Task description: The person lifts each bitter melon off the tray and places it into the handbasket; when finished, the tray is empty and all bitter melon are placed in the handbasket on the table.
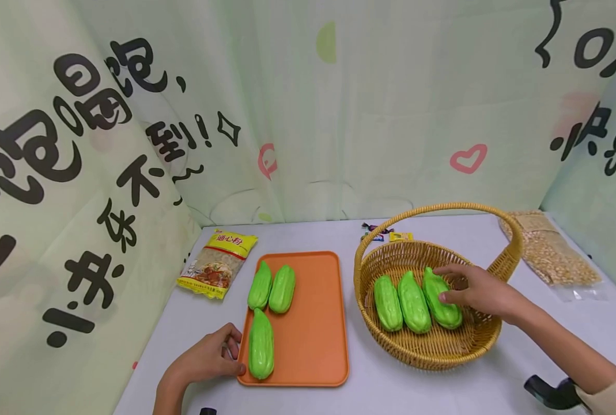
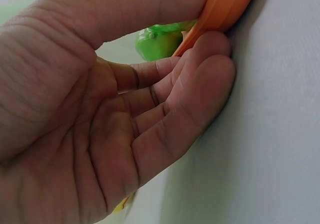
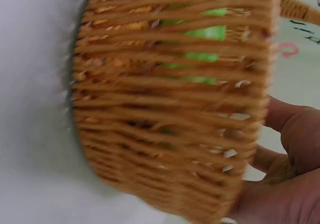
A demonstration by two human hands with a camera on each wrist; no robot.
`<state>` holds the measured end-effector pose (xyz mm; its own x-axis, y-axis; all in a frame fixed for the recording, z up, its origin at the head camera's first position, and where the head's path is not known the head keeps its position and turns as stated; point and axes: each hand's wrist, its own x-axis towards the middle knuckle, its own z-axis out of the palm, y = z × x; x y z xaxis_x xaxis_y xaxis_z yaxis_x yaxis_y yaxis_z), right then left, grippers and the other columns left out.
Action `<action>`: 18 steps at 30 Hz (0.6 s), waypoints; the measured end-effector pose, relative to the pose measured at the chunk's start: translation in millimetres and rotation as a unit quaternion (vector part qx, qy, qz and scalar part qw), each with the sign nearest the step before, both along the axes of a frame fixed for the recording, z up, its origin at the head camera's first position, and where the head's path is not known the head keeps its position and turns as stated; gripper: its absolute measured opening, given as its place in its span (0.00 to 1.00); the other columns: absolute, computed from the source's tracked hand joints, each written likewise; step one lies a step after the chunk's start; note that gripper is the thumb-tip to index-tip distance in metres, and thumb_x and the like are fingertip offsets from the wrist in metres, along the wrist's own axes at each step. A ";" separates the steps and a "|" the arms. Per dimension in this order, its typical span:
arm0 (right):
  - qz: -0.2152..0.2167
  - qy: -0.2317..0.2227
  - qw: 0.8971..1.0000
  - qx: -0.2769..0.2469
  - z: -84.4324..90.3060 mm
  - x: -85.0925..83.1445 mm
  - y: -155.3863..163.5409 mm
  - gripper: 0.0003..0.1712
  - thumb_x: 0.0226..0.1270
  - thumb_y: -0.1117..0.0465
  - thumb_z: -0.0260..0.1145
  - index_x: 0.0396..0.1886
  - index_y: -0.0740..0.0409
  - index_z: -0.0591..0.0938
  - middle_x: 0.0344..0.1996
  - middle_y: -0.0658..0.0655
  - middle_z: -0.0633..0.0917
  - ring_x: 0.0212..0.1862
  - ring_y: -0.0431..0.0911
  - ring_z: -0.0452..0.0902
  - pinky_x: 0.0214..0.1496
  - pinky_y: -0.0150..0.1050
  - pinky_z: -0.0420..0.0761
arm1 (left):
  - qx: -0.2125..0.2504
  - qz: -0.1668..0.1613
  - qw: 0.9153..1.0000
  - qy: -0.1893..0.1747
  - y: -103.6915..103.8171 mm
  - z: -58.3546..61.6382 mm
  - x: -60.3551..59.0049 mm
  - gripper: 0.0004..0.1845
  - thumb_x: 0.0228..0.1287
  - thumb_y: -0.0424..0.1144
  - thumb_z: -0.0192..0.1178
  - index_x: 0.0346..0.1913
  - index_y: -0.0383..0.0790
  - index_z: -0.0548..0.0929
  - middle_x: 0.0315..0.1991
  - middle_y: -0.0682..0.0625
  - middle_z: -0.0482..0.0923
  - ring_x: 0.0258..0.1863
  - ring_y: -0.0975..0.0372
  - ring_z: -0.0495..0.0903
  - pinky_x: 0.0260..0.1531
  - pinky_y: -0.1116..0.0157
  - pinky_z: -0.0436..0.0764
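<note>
In the head view, my right hand point(image 1: 476, 288) reaches into a wicker basket point(image 1: 437, 360) and holds the rightmost green bitter gourd point(image 1: 441, 302) between thumb and fingers. Two more bitter gourds lie beside it there, a middle one point(image 1: 414, 302) and a left one point(image 1: 388, 304). My left hand point(image 1: 206, 354) grips the left rim of an orange tray point(image 1: 313, 323), thumb on the edge and fingers curled at its side. Three bitter gourds rest along the tray's left part, the nearest one point(image 1: 261, 346) close to my thumb. The basket's wall point(image 3: 170, 98) hides the right fingertips in the right wrist view.
A yellow-topped pasta bag point(image 1: 218, 263) lies behind the tray on the left. Small wrapped candies point(image 1: 401, 236) sit behind the basket, whose tall handle point(image 1: 437, 208) arches over it. At the far right lies a clear bag of grain point(image 1: 554, 248). Printed curtains enclose the table.
</note>
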<state>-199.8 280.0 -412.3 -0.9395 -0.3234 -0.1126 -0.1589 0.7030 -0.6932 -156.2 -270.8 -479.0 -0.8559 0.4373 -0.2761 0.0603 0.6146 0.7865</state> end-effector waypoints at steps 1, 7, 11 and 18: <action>-0.004 0.008 1.000 0.006 3.8 3.1 -2.6 0.34 0.65 0.53 0.71 0.66 0.64 0.73 0.63 0.74 0.70 0.61 0.70 0.68 0.52 0.63 0.73 | -0.001 -0.001 1.000 0.000 -0.3 -0.3 0.1 0.26 0.51 0.43 0.74 0.48 0.38 0.73 0.33 0.49 0.75 0.29 0.59 0.75 0.28 0.65 0.73; 0.036 0.027 0.999 -0.028 39.5 32.8 -36.7 0.34 0.63 0.46 0.71 0.66 0.55 0.74 0.64 0.65 0.73 0.61 0.65 0.71 0.52 0.56 0.77 | -0.002 -0.006 1.000 -0.008 -2.8 -2.3 3.2 0.26 0.51 0.42 0.74 0.49 0.37 0.73 0.33 0.50 0.75 0.28 0.60 0.75 0.28 0.65 0.74; 0.116 -0.005 0.988 -0.106 59.1 53.7 -68.6 0.31 0.64 0.50 0.71 0.65 0.49 0.75 0.62 0.56 0.76 0.58 0.55 0.77 0.50 0.43 0.80 | 0.003 -0.005 1.000 -0.007 -0.3 -0.3 0.8 0.26 0.52 0.42 0.74 0.50 0.37 0.73 0.33 0.49 0.75 0.28 0.59 0.75 0.28 0.65 0.73; 0.188 -0.073 0.957 -0.210 54.5 71.9 -141.1 0.29 0.66 0.54 0.71 0.66 0.42 0.74 0.62 0.48 0.76 0.61 0.45 0.74 0.55 0.40 0.77 | -0.003 -0.002 1.000 -0.001 1.2 1.7 0.3 0.27 0.51 0.42 0.74 0.49 0.37 0.73 0.34 0.49 0.75 0.29 0.59 0.75 0.29 0.65 0.73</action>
